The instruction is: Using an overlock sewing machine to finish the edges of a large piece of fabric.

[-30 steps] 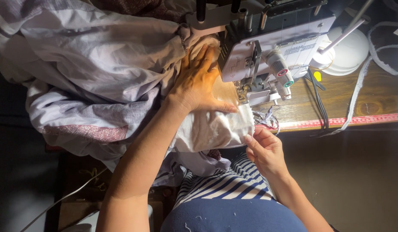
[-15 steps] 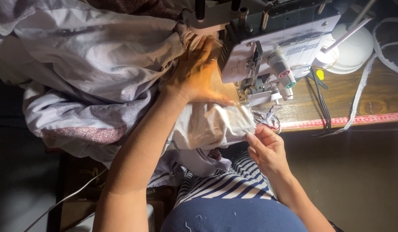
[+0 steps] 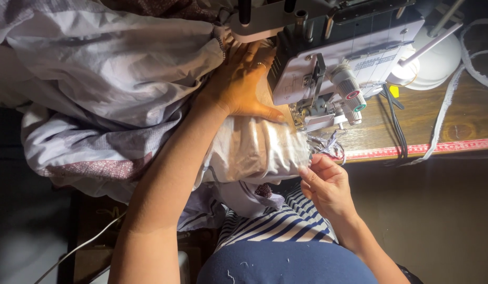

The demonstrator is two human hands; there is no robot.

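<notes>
Beside grey-and-white sewing machine (image 3: pixel 333 68) on wooden tabletop (image 3: pixel 454 121): left hand (image 3: pixel 238 84) flat, fingers spread on pale soft cotton fabric (image 3: pixel 254 150); right hand (image 3: pixel 325 184) fingers pinching its edge. Limp, light, likely slippery; best gripped at hem.

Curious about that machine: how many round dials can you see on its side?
2, side by side on the sewing machine: a red-marked dial and a green-marked dial just below it. Others may be hidden.

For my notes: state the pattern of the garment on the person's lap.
Navy and white stripes on the garment; the head view shows it.
</notes>
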